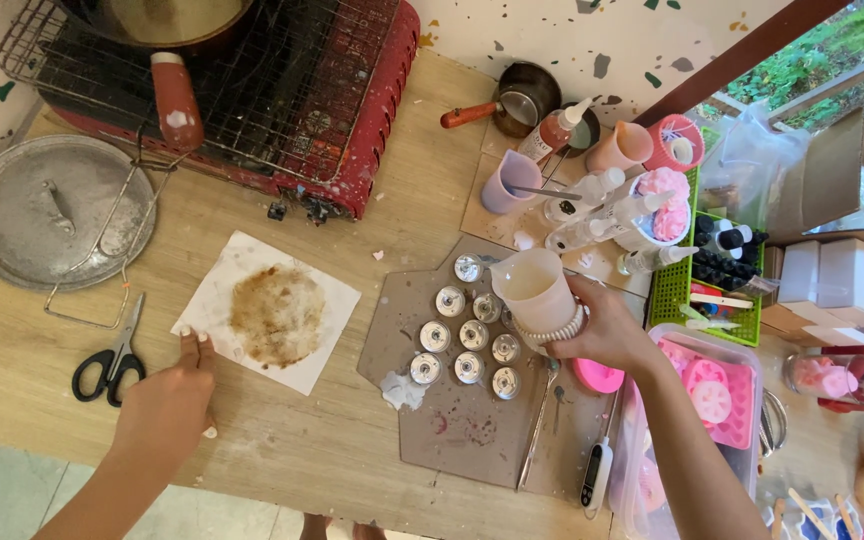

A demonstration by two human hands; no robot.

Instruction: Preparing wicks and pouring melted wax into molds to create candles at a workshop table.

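Wooden table (42, 350): scissors (112, 357) beside left hand (167, 405); right hand (607, 330) grips jug (535, 292).

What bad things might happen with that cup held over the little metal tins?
1. The right hand tilts the white cup over the small round tins, so liquid might miss them and splash the board.
2. The left hand rests on the stained paper and might get smeared.
3. The scissors lie close to that hand.

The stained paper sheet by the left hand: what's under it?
The paper sheet lies flat on the wooden table, left hand fingertips pressing its lower-left edge. Whatever sits beneath it is covered.
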